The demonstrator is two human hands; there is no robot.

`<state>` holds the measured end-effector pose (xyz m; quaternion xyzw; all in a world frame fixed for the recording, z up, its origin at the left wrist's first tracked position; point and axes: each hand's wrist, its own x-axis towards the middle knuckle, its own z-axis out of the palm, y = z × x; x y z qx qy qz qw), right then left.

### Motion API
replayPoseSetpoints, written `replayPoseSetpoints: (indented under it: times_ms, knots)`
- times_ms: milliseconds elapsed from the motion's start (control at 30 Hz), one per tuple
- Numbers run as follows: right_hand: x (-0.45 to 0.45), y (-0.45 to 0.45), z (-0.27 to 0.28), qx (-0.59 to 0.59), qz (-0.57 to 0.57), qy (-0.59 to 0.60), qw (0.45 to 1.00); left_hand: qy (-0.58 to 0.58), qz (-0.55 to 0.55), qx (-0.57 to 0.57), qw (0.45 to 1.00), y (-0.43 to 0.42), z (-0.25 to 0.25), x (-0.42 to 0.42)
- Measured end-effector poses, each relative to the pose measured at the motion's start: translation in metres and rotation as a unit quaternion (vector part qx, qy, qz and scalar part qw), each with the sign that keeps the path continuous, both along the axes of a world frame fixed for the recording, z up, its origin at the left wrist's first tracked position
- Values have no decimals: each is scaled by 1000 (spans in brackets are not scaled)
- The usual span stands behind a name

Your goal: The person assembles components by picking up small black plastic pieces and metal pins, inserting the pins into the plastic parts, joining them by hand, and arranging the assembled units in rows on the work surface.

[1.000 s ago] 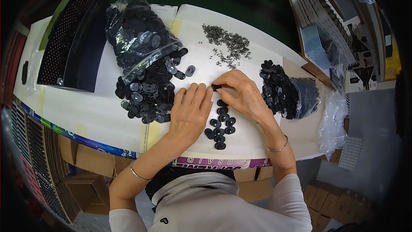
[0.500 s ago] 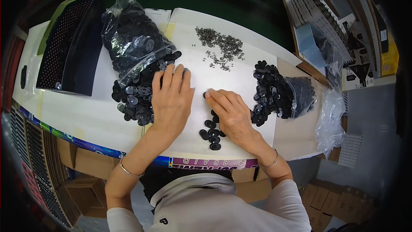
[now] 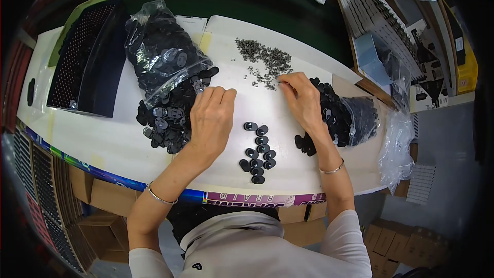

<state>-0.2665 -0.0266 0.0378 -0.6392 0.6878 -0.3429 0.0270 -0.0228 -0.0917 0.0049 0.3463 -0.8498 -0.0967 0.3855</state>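
My left hand [image 3: 212,118] has its fingers curled down beside the left pile of black oval plastic parts [image 3: 167,121]; whatever lies under the fingers is hidden. My right hand [image 3: 302,100] is at the lower right edge of a scatter of small metal pieces [image 3: 265,56]. Its thumb and forefinger are drawn together, and anything between them is too small to make out. Between the hands and nearer to me, several black oval pieces [image 3: 262,149] with shiny spots lie loosely grouped on the white tabletop [image 3: 226,167].
A clear bag of black parts [image 3: 164,51] lies open behind the left pile. Another black pile [image 3: 332,113] spills from a clear bag [image 3: 363,118] on the right. A dark perforated bin [image 3: 87,56] stands far left. Crumpled plastic [image 3: 395,149] hangs over the right edge.
My right hand has left the group of oval pieces and moved up to the metal pieces. One more oval piece now lies at the group's top. My left hand has drawn slightly back, fingers more curled.
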Motion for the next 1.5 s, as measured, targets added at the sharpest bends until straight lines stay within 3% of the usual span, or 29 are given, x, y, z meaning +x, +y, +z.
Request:
replayPoseSetpoints:
  times_ms: [167, 267, 467, 700, 933, 1133, 1333, 1433, 1500]
  knots:
    - [-4, 0, 6, 50, 13, 56, 997, 90, 4, 142, 986, 17, 9, -2]
    - [-3, 12, 11, 68, 18, 54, 996, 86, -5, 154, 984, 28, 6, 5]
    - [13, 30, 14, 122, 31, -29, 992, 28, -29, 56, 998, 50, 2, 19]
    - [54, 19, 15, 158, 91, -147, 972, 30, -74, 43, 996, 64, -5, 15]
    - [60, 13, 14, 160, 103, -149, 970, 26, -78, 53, 995, 64, -4, 16]
    - [65, 8, 15, 156, 121, -84, 977, 15, -72, 35, 997, 63, -8, 13]
    - [73, 9, 13, 71, 146, 48, 986, 7, -70, 29, 997, 63, -8, 12]
    - [62, 16, 16, 45, 167, 37, 984, 10, -73, 35, 997, 62, -6, 13]
    - [42, 24, 8, -27, 115, 77, 990, 16, -73, 44, 996, 62, -5, 15]
